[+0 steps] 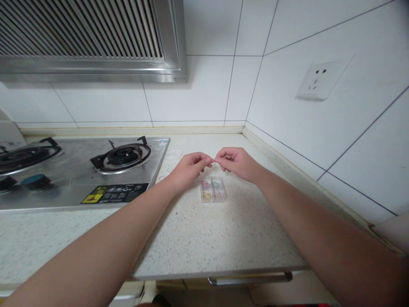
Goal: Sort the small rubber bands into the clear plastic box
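My left hand [191,167] and my right hand [235,162] meet fingertip to fingertip above the speckled countertop [207,238]. Both are pinched shut on a tiny item between them, too small to name. Just below the hands lies a small clear plastic box [213,190] divided into compartments, with small coloured rings or bands inside. Neither hand touches the box.
A steel gas stove [79,170] with two burners and dark knobs fills the left of the counter. A range hood [92,38] hangs above it. White tiled walls form a corner; a wall socket [319,79] sits on the right wall. A drawer handle [249,279] shows below the counter edge.
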A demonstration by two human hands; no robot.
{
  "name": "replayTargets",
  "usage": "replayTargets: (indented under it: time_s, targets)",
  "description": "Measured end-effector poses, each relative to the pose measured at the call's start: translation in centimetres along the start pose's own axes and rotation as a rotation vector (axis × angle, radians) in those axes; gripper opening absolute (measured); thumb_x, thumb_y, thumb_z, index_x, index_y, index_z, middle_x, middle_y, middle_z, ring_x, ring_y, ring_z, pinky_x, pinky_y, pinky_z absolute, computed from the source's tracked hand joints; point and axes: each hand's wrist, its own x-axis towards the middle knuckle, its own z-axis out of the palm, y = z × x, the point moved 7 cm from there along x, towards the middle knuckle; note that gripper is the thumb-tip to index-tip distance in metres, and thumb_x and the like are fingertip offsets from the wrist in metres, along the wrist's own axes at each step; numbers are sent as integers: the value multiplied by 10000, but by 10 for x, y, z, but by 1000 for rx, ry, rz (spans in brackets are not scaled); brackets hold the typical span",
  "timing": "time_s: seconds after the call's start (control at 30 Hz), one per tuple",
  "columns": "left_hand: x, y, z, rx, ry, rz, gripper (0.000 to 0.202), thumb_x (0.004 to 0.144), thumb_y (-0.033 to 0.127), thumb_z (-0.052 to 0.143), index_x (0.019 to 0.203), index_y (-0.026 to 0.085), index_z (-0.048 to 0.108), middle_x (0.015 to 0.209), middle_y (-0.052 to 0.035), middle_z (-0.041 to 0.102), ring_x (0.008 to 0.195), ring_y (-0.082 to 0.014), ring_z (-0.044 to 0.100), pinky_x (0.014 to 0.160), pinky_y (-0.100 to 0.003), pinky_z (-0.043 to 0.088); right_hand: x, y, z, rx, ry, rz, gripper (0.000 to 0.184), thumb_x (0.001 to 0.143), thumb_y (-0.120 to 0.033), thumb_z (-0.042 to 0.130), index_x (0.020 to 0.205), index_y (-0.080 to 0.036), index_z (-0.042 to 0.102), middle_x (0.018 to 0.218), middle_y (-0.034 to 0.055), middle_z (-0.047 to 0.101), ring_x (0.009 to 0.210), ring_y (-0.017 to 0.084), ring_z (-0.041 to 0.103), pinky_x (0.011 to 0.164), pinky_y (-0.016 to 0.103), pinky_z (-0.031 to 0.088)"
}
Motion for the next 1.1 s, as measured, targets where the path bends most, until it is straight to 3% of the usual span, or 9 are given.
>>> replayTargets:
  time_s: [0.6,1.1]
  targets:
    - [0,-3,5,-88,-40,-15,299,878,460,647,862,164,684,648,27,519,535,-89,410,504,-238,318,-1,-2,-2,-13,42,17,189,894,-362,627,836,-183,645,611,-20,586,497,86,425,469,247,301]
    - [-1,0,-2,-66,26,-19,292,849,462,684,844,171,667,706,15,567,566,-90,429,513,-236,334,-1,1,1,-2,2,22,202,918,-386,608,868,-193,640,631,-17,605,504,89,434,483,252,322]
